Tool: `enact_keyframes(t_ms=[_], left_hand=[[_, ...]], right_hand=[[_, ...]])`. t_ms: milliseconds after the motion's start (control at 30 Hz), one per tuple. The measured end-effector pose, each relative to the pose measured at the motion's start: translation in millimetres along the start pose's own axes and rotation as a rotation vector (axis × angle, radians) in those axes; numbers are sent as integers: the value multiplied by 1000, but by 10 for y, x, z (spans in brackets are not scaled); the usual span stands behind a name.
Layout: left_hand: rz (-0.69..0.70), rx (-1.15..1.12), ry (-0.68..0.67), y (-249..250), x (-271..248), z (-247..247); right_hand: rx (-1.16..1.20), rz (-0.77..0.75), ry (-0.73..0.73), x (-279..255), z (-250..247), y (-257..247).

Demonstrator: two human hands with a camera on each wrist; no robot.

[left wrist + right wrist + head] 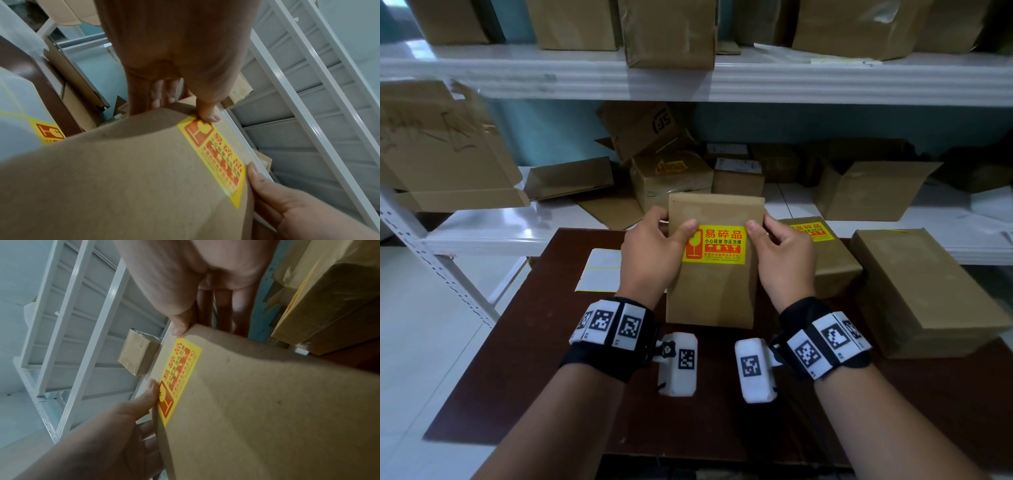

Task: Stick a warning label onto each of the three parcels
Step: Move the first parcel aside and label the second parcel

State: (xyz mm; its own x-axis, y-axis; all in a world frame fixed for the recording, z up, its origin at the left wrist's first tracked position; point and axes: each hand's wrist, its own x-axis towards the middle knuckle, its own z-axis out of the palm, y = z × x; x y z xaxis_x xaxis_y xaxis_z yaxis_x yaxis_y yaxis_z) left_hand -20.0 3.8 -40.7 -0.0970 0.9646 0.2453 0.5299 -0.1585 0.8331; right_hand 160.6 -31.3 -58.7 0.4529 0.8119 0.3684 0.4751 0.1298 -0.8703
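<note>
I hold a flat brown parcel tilted up over the dark table, a yellow warning label lying on its face. My left hand grips the parcel's left edge, thumb pressing the label's upper left corner. My right hand grips the right edge, thumb on the upper right corner. The left wrist view shows the label on the parcel; the right wrist view shows the same label. A second parcel bearing a label lies behind my right hand. A larger plain parcel lies at the right.
A white label backing sheet lies on the table left of my hands, and the left wrist view shows a yellow label on it. White shelves stacked with cardboard boxes stand behind the table. White floor lies to the left.
</note>
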Motion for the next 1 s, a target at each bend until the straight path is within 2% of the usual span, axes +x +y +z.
enact_keyframes(t_ms=[133,233,367,600,767,867,1000], left_hand=[[13,50,6,2,4,-12],[-40,57,-14,57,-64,20],[-59,218,33,108,-132,104],[33,97,47,10,-41,44],[20,56,19,1,-2,-9],[-4,160,-38,75,-67,13],[14,211,21,67,-67,58]], right_hand=[[7,12,10,-15,3,-26],[21,-1,4,-33,31,-35],[38,-2,-2,-51,51,-52],[69,40,-26,-1,5,13],[95,44,-25,-7,6,18],[106,30,-26,-35,35,20],[108,23,-17,-27,52,46]])
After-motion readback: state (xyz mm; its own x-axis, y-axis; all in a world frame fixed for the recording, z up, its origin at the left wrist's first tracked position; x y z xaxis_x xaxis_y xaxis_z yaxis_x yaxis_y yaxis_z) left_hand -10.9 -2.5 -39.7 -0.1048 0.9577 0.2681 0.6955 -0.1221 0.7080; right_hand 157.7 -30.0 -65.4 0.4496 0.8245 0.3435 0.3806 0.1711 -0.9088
